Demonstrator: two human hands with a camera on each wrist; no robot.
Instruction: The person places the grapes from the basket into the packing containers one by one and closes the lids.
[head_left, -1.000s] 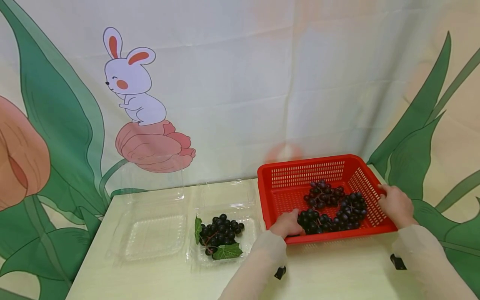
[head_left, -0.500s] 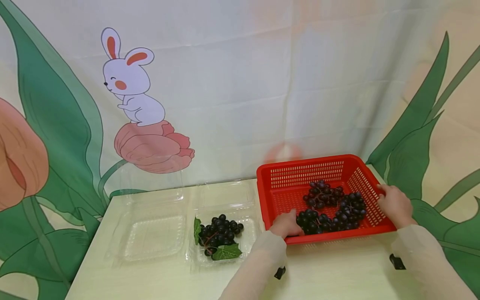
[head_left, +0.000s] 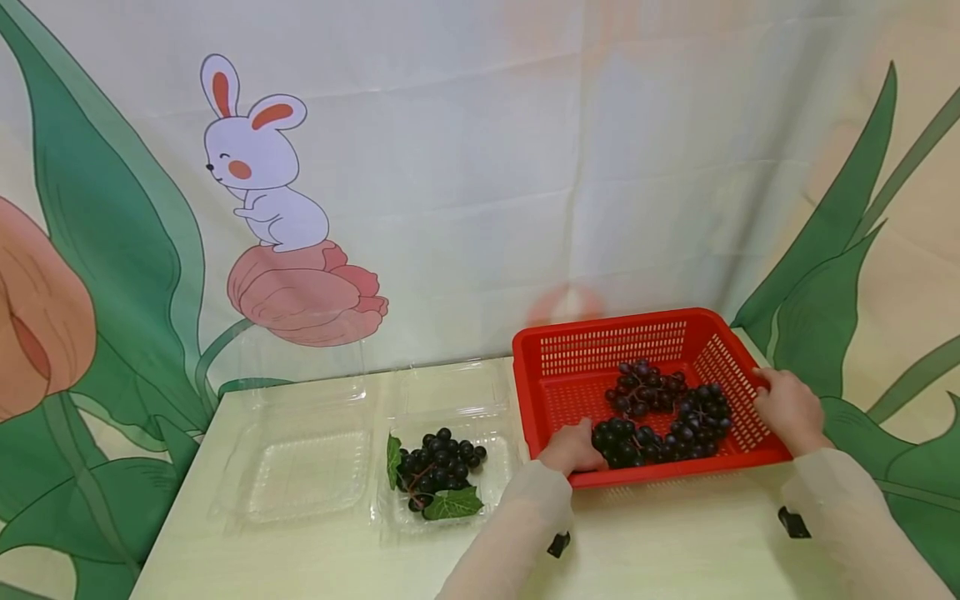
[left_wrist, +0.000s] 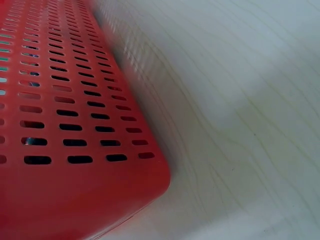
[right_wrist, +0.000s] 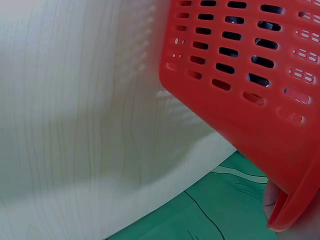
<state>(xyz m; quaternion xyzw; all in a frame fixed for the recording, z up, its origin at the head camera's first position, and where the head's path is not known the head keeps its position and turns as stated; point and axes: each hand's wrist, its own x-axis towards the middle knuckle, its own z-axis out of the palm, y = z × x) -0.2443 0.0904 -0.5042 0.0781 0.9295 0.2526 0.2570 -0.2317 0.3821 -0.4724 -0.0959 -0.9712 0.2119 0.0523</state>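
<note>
A red plastic basket with slotted walls stands at the table's right side. Several bunches of dark grapes lie inside it. My left hand grips the near rim by the left corner, close beside the grapes. On the right rim, my right hand holds on, and its fingers curl beneath the lip in the right wrist view. The left wrist view shows the basket's outer wall but not the hand. To the basket's left, a clear plastic box contains another grape bunch with green leaves.
A second clear box, its lid raised, sits at the far left of the pale table. Behind the table hangs a cloth printed with a rabbit and tulips. The table's right edge runs close to the basket.
</note>
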